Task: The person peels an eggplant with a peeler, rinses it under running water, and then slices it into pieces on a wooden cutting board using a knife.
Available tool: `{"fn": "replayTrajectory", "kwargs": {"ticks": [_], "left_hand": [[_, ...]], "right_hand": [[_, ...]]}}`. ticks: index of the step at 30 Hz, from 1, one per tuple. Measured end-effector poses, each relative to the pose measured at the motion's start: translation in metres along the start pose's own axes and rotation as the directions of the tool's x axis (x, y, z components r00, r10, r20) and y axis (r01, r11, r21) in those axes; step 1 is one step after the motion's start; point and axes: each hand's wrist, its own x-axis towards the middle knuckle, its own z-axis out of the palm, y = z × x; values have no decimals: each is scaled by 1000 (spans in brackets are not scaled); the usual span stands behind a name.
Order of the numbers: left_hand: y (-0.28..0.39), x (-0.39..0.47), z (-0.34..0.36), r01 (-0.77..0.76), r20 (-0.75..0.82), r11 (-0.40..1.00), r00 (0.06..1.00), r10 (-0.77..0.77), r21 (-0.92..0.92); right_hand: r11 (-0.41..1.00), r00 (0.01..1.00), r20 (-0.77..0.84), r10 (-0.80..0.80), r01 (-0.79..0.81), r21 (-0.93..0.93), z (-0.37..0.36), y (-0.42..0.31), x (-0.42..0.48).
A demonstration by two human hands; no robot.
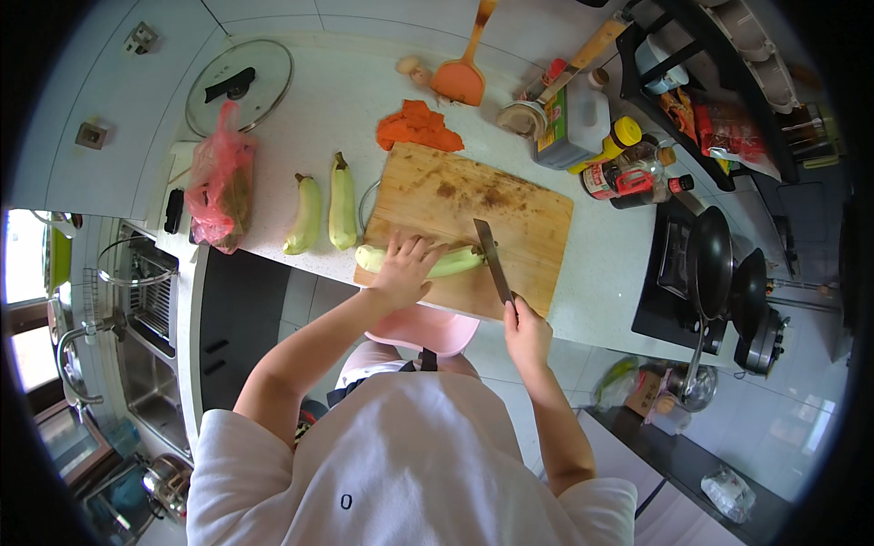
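Observation:
A pale green, peeled-looking zucchini (454, 262) lies along the near edge of a wooden cutting board (526, 205). My left hand (404, 269) presses down on it near its left end, fingers spread over the top. In my right hand (528, 332) is the handle of a kitchen knife (491, 256); its blade stands over the board at the zucchini's stem end. Whether the edge touches the zucchini cannot be told. Two more pale green zucchini, one slimmer (342, 208) and one curved (304, 217), rest on the countertop left of the board.
An orange cloth (418, 127) touches the board's far edge, near an orange spatula (461, 78). At left are a glass lid (266, 102) and a pink plastic bag (220, 184). Bottles (618, 136) stand at right before a stove with a black wok (709, 263). A pink basin (423, 329) sits below the counter edge.

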Motion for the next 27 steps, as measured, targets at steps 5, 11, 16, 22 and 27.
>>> {"fn": "replayTrajectory", "kwargs": {"ticks": [5,11,16,22,27], "left_hand": [[7,9,16,119,40,972,993,-114,-202],[4,10,17,125,10,959,992,-127,-256],[2,14,17,159,55,947,987,-150,-280],[-2,17,18,163,78,938,986,-146,-307],[-4,18,18,162,99,933,986,-137,-321]], "right_hand": [[998,997,38,-62,62,-21,-7,2,4],[991,989,86,-122,127,-46,-17,-4,5],[990,991,42,-123,126,-68,-16,-9,6],[993,989,124,-83,92,-69,-17,-7,14],[992,975,211,-67,88,-89,-15,-8,35]]}}
